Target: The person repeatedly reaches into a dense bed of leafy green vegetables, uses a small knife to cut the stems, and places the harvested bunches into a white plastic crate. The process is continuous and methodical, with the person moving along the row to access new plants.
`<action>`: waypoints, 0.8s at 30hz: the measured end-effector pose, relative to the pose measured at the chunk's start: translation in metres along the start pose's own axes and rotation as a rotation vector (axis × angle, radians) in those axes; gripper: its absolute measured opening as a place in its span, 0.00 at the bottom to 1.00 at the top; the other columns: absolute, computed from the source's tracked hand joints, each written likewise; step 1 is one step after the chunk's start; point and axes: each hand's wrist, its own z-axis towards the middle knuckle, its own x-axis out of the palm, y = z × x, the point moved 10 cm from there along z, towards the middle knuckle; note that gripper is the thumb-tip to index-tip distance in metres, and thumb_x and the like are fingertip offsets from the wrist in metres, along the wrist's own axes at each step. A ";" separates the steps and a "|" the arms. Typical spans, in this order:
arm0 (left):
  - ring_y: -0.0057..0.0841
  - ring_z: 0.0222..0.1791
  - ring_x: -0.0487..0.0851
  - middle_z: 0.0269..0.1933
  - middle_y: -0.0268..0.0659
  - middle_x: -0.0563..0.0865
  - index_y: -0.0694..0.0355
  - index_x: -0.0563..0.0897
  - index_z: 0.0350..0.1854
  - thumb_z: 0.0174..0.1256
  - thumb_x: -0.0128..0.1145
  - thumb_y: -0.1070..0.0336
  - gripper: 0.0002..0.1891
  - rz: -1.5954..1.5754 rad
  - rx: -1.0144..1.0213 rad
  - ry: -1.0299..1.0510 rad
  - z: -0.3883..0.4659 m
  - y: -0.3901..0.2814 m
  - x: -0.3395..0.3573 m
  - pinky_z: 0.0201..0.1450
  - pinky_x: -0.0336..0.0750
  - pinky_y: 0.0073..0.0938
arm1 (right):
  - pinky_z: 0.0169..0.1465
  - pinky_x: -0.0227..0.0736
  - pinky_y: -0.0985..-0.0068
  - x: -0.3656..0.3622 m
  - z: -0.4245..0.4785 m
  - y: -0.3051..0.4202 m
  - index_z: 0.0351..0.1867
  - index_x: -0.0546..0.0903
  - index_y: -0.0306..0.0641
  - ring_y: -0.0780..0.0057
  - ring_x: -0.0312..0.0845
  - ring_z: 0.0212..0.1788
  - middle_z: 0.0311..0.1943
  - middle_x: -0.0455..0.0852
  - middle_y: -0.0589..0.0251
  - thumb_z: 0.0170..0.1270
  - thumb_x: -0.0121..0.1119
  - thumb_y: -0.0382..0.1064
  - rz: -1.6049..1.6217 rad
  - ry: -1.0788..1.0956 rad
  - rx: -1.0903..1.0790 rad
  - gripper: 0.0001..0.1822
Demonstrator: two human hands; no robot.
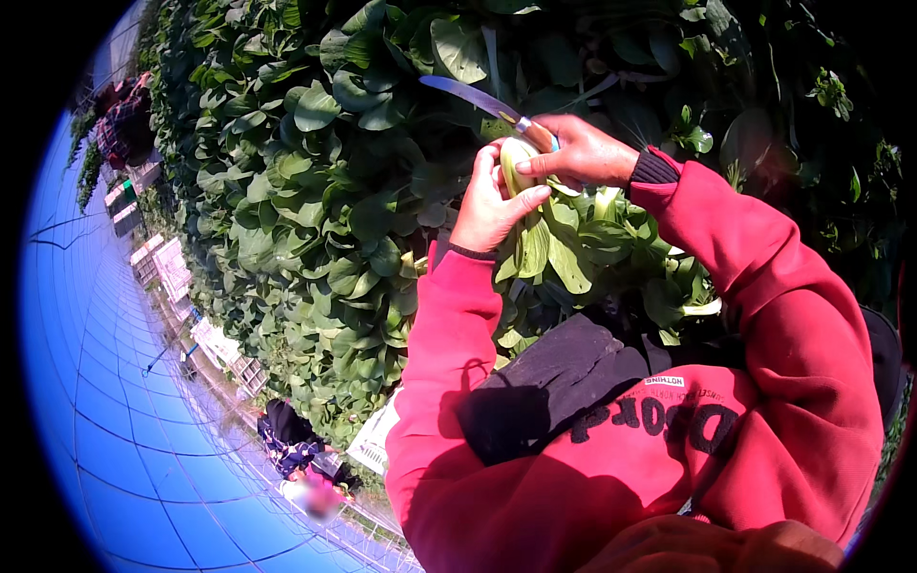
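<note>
My left hand (493,197) is wrapped around a head of bok choy (526,161), its pale base up and its green leaves (555,247) hanging toward my lap. In my right hand (589,152) is a knife with a curved blade (469,93) and a wooden handle (537,135). The blade points up and left, clear of the stalks. My right thumb presses on the pale stalks beside the left fingers. Below the right wrist, more bok choy (620,222) lies in a loose heap by my knees.
Dense rows of leafy bok choy (301,186) spread to the left and ahead. White crates (215,340) line the bed's far edge, with another crate (376,437) nearer. One person (301,444) crouches at lower left; another person (125,125) is farther off. My dark-trousered knee (544,379) is bent below the plants.
</note>
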 end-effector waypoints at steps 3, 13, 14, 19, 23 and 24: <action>0.22 0.50 0.75 0.51 0.35 0.74 0.63 0.63 0.60 0.53 0.66 0.73 0.32 -0.056 -0.083 0.059 0.000 0.017 0.007 0.52 0.74 0.25 | 0.17 0.60 0.83 0.001 -0.007 -0.001 0.47 0.74 0.34 0.85 0.67 0.15 0.21 0.76 0.68 0.56 0.66 0.44 -0.101 0.110 0.072 0.22; 0.15 0.43 0.72 0.44 0.30 0.75 0.63 0.70 0.55 0.56 0.64 0.69 0.24 0.479 -0.091 0.178 0.012 -0.008 0.008 0.46 0.71 0.20 | 0.35 0.70 0.74 -0.129 -0.012 -0.011 0.44 0.75 0.33 0.75 0.74 0.32 0.29 0.79 0.64 0.54 0.65 0.45 -0.589 -0.112 0.113 0.21; 0.20 0.42 0.76 0.43 0.34 0.78 0.62 0.71 0.53 0.54 0.65 0.68 0.24 0.575 0.028 0.126 0.020 -0.036 0.011 0.47 0.72 0.22 | 0.35 0.71 0.71 -0.146 -0.014 -0.006 0.41 0.75 0.34 0.70 0.76 0.31 0.29 0.80 0.59 0.56 0.64 0.49 -0.687 -0.238 0.053 0.21; 0.44 0.45 0.82 0.46 0.48 0.80 0.62 0.73 0.48 0.49 0.64 0.69 0.22 1.223 0.429 -0.086 0.081 -0.134 0.044 0.45 0.76 0.36 | 0.45 0.71 0.65 -0.164 -0.016 0.010 0.43 0.76 0.33 0.52 0.78 0.41 0.36 0.82 0.47 0.59 0.58 0.57 -0.781 -0.553 0.091 0.26; 0.42 0.51 0.80 0.63 0.46 0.68 0.60 0.77 0.50 0.51 0.64 0.65 0.21 1.802 -0.105 -0.110 0.151 -0.099 0.004 0.51 0.76 0.37 | 0.46 0.73 0.63 -0.151 0.022 0.009 0.46 0.74 0.30 0.50 0.78 0.45 0.40 0.81 0.41 0.61 0.55 0.55 -0.885 -0.558 0.037 0.26; 0.39 0.53 0.80 0.71 0.43 0.55 0.56 0.78 0.53 0.49 0.65 0.62 0.25 1.882 -0.306 -0.101 0.162 -0.083 -0.016 0.53 0.76 0.36 | 0.44 0.74 0.63 -0.152 0.036 0.005 0.48 0.73 0.31 0.49 0.79 0.43 0.38 0.82 0.41 0.62 0.55 0.54 -0.860 -0.540 -0.053 0.26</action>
